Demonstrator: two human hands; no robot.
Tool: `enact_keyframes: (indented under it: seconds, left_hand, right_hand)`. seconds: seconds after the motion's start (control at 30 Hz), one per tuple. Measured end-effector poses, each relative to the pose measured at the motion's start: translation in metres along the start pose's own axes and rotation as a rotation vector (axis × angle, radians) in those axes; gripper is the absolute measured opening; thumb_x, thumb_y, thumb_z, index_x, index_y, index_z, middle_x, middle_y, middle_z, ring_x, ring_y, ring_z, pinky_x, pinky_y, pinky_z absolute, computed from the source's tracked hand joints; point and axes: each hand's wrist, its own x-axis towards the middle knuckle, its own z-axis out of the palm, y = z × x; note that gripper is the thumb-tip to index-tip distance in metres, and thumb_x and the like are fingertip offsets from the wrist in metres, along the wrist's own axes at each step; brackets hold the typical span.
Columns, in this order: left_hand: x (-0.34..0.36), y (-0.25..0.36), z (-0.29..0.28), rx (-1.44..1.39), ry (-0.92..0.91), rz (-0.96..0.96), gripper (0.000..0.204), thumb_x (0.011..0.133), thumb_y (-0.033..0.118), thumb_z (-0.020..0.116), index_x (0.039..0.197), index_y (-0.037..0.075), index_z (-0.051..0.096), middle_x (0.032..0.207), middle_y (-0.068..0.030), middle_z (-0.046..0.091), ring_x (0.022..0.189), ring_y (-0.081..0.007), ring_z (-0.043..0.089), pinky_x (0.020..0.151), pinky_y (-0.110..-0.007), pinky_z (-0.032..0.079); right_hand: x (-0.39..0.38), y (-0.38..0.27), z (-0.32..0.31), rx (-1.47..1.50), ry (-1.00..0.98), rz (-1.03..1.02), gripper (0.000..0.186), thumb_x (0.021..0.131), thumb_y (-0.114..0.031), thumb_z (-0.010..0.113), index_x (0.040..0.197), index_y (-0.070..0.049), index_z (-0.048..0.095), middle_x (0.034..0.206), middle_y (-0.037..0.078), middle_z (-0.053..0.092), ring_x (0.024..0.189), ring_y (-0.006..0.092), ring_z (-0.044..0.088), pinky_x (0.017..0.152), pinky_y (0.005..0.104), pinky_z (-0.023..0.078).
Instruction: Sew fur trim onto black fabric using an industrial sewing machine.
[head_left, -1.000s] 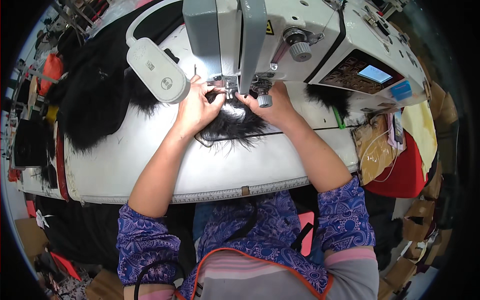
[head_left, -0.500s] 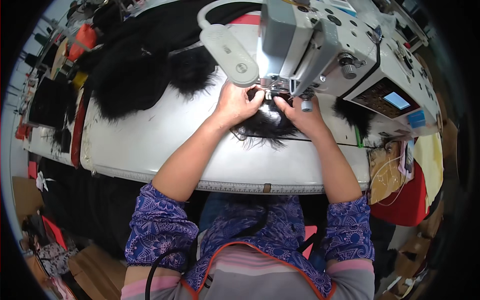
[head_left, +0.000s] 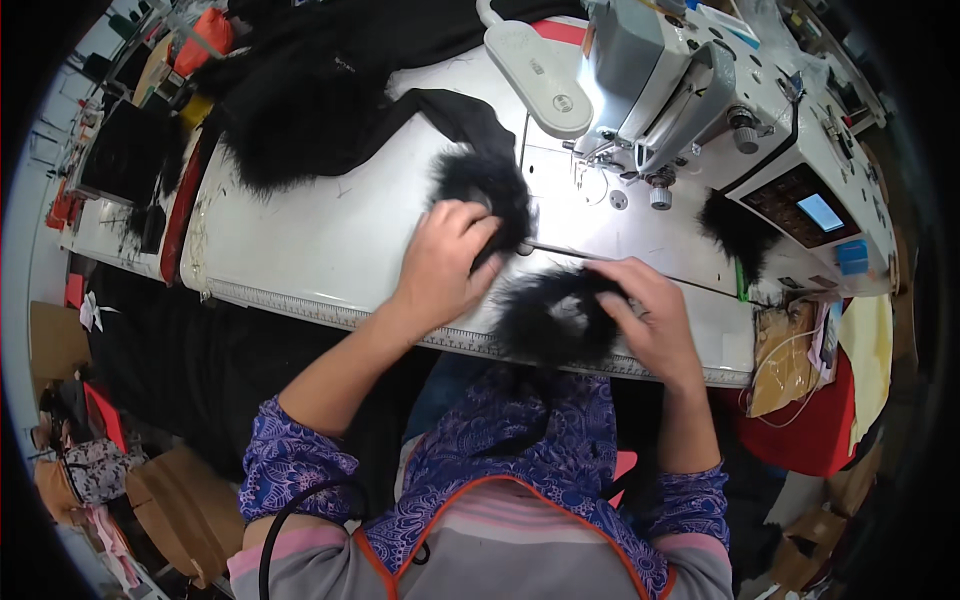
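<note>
My left hand [head_left: 440, 262] is closed on the furry black cuff [head_left: 500, 195], which sits at the end of a black sleeve [head_left: 440, 108] stretching back to the garment pile. In my right hand [head_left: 652, 315], thumb and fingers pinch the right side of a black fur ring [head_left: 535, 325]. A pale opening shows in the ring's middle, and its near edge hangs over the table's front edge. Behind both hands stands the white sewing machine [head_left: 680, 100], its needle area lit and apart from the fur pieces.
A black furry garment [head_left: 290, 130] covers the back left of the white table [head_left: 300, 230]. Over the table hangs a white lamp [head_left: 540, 80]. One more black fur piece [head_left: 735, 235] lies beneath the machine's control panel [head_left: 810, 205]. A ruler strip [head_left: 290, 308] runs along the front edge.
Both hands have come away from the needle area toward me. My right hand has brought a fur ring out to the front edge; my left has drawn the furry cuff rightward. The view has shifted.
</note>
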Motion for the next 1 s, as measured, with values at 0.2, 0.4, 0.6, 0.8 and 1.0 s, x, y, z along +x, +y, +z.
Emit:
enact_keyframes:
  seconds: [0.2,0.4,0.6,0.8,1.0]
  left_hand:
    - [-0.004,-0.004,-0.012,-0.149,0.445,-0.334,0.045,0.074,0.017,0.067,0.113,0.0,0.051,0.098,-0.0159,0.058,0.088,-0.0313,0.057,0.079,-0.038,0.047]
    - [0.013,-0.005,0.035,-0.679,0.196,-0.357,0.023,0.074,0.004,0.065,0.094,0.006,0.054,0.076,-0.012,0.06,0.069,-0.0254,0.062,0.062,-0.034,0.048]
    - [-0.01,0.017,0.021,-0.893,0.251,-0.239,0.017,0.076,0.015,0.071,0.078,0.001,0.062,0.067,-0.0084,0.06,0.065,-0.0091,0.056,0.058,-0.027,0.044]
    - [-0.014,0.041,0.019,-0.51,0.421,-0.185,0.042,0.069,0.029,0.076,0.091,-0.003,0.059,0.08,-0.0174,0.064,0.075,-0.0328,0.063,0.068,-0.038,0.05]
    - [-0.019,0.041,0.009,-0.891,0.291,-0.425,0.028,0.077,0.007,0.068,0.102,-0.003,0.058,0.095,-0.0193,0.066,0.083,-0.0264,0.066,0.073,-0.034,0.052]
  right_hand:
    - [0.016,-0.013,0.036,0.015,0.003,-0.068,0.02,0.08,0.001,0.059,0.101,0.001,0.059,0.108,0.013,0.061,0.104,0.0267,0.058,0.091,0.0318,0.042]
    - [0.01,0.022,0.056,0.258,0.171,0.08,0.027,0.09,-0.004,0.055,0.113,0.01,0.054,0.133,0.014,0.05,0.121,0.0216,0.048,0.102,0.0312,0.035]
    - [0.011,0.05,0.06,0.324,0.177,0.187,0.032,0.093,-0.008,0.057,0.119,0.01,0.053,0.118,0.009,0.058,0.104,0.0137,0.051,0.094,0.0279,0.04]
    - [0.01,0.039,0.058,-0.078,0.274,0.15,0.033,0.096,-0.012,0.053,0.121,0.009,0.052,0.115,0.009,0.059,0.103,0.0165,0.054,0.093,0.0289,0.042]
    - [0.01,0.047,0.051,0.339,0.268,0.145,0.033,0.098,-0.012,0.049,0.126,0.007,0.048,0.12,0.009,0.057,0.106,0.015,0.053,0.095,0.0279,0.041]
